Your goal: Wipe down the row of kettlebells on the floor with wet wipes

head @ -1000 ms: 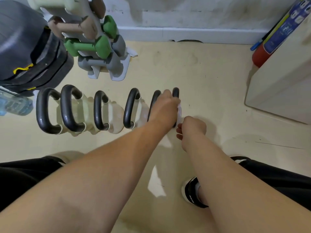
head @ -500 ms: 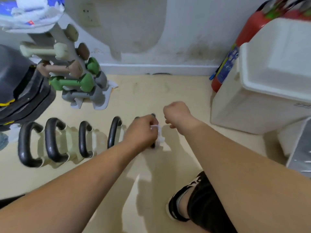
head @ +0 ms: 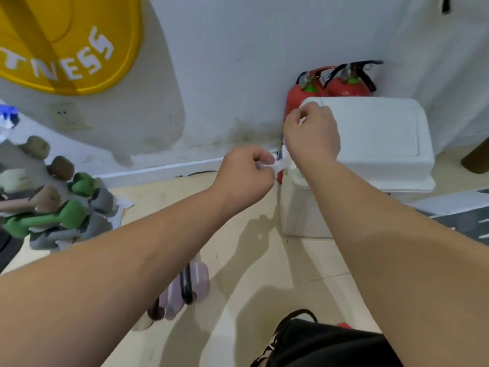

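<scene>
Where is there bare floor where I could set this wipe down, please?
Bare floor runs between the dumbbell rack and the bin, back to the wall. A second patch lies between the kettlebells and the bin's front. Crowded: the rack at left and the kettlebell row.

The pale tiled floor (head: 238, 260) carries a white lidded bin (head: 370, 154) just right of the fingers (head: 260, 157), red fire extinguishers (head: 346, 87) beyond it, a dumbbell rack (head: 66, 215) well left, and kettlebells (head: 199, 279) below, nearer the person.
</scene>
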Tool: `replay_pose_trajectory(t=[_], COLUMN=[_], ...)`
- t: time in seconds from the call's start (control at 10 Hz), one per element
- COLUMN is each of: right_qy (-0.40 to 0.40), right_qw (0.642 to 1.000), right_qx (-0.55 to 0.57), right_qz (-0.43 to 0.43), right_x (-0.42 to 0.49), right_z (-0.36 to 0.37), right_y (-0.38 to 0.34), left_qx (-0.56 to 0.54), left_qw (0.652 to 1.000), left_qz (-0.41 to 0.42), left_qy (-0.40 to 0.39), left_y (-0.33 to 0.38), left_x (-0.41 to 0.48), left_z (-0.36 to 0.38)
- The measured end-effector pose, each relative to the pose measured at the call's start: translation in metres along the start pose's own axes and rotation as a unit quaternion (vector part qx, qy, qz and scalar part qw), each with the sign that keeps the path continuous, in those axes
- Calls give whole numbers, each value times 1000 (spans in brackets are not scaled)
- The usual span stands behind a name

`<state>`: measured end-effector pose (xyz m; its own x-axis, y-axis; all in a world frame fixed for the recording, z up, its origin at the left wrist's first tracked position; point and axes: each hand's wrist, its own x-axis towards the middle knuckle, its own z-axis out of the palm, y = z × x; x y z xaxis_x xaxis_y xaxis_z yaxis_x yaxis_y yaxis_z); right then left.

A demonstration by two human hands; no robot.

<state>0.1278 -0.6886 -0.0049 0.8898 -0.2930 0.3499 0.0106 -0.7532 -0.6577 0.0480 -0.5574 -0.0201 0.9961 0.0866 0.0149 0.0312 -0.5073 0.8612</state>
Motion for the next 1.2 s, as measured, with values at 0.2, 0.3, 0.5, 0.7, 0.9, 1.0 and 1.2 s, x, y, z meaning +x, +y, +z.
replay_pose_trajectory(t=[0.2,0.3,0.5,0.7,0.9,1.0,1.2], right_qy=[-5,6,43,63,-9,-77,-92], right_qw=[976,954,942,950,961,965,985], right_qx=[66,170,235,224,204,164,80], right_qz=[208,248,236,206,185,189,124], right_x=[46,53,67,68,72,73,52], right_z=[-20,-22,-34,-39,-42,-41,-38], right_y=[59,67,69,61,50,44,4], left_qx=[91,155,326,561,528,482,364], left_qw=[986,961,894,765,782,796,862], left_qz=[112,183,234,192,272,317,344], left_qy=[-79,-138,-196,-253,-188,-183,-82], left_y=[56,76,70,77,71,68,49], left_x=[42,58,76,75,75,70,59], left_z=[34,61,104,123,98,90,41])
